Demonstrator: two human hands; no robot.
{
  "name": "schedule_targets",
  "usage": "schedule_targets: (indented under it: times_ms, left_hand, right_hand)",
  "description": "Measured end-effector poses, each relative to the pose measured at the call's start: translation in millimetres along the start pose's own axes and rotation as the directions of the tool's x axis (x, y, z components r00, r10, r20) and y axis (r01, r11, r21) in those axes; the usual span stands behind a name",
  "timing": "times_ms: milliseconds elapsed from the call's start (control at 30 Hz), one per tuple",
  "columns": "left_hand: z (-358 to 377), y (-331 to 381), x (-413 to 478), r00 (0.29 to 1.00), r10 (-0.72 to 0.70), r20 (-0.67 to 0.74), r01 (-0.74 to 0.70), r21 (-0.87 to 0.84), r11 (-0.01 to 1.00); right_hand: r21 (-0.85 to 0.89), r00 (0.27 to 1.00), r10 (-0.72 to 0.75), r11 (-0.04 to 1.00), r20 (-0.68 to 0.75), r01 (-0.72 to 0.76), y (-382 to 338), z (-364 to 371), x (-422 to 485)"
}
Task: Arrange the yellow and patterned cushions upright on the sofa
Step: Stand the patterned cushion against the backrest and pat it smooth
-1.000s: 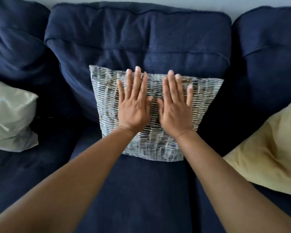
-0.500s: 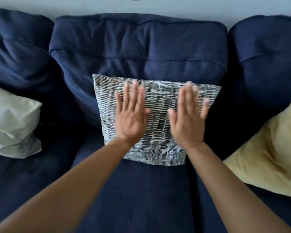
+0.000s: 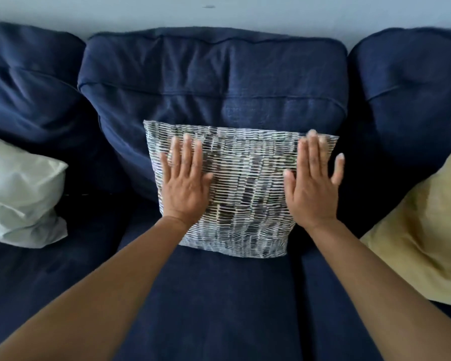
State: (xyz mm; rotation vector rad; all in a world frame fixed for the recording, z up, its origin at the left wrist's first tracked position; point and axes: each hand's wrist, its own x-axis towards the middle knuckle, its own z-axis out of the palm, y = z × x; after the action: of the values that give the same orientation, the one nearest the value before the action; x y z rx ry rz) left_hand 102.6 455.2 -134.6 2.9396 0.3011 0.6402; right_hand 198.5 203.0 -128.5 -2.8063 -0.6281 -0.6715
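Observation:
A grey-and-white patterned cushion [image 3: 248, 186] stands upright on the middle seat, leaning on the navy back cushion [image 3: 214, 82] of the sofa. My left hand [image 3: 185, 186] lies flat on its left half, fingers spread. My right hand [image 3: 314, 188] lies flat over its right edge, fingers spread, holding nothing. A yellow cushion [image 3: 425, 235] leans at a slant on the right seat, cut off by the frame edge.
A pale white-green cushion [image 3: 21, 194] sits on the left seat. Navy back cushions flank the middle one on the left [image 3: 29, 82] and right [image 3: 412, 82]. A pale wall [image 3: 219, 11] runs behind the sofa. The navy seat [image 3: 219, 303] stretches in front.
Both hands slid apart across the patterned cushion, the right one reaching its right edge, the left one shifting left. The view tilted up slightly.

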Motion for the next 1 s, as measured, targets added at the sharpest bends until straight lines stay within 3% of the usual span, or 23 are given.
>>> schedule_targets:
  times_ms: [100,233,433,567,767,867,1000]
  left_hand:
    - [6,32,9,0.989,0.146,0.019,-0.146,-0.012,0.989]
    - [19,25,13,0.976,0.079,0.203,-0.094,0.066,0.993]
    - [10,-34,10,0.953,-0.185,0.24,0.127,0.237,0.963]
    - [-11,-41,2,0.939,-0.208,0.275,0.143,0.24,0.96]
    - [-54,1,0,0.943,-0.219,0.249,0.224,0.01,0.975]
    - [-73,33,-5,0.966,-0.135,0.22,0.177,-0.184,0.967]
    - [-83,79,-13,0.975,-0.039,0.218,0.1,-0.279,0.955]
  right_hand:
    - [0.058,0.98,-0.195,0.979,0.041,0.193,-33,-1,8]
    - [-0.019,0.949,-0.266,0.962,0.173,0.273,-29,12,14]
    - [-0.103,0.966,-0.111,0.985,0.233,0.138,26,9,18]
    - [-0.112,0.962,-0.005,0.993,0.272,0.037,28,-5,12]
    - [0.073,0.967,0.104,0.99,0.234,-0.124,13,-51,2]
    - [0.158,0.975,0.183,0.967,0.124,-0.201,14,-74,-8]
    - [0.234,0.95,0.306,0.921,0.055,-0.31,31,-102,-32]
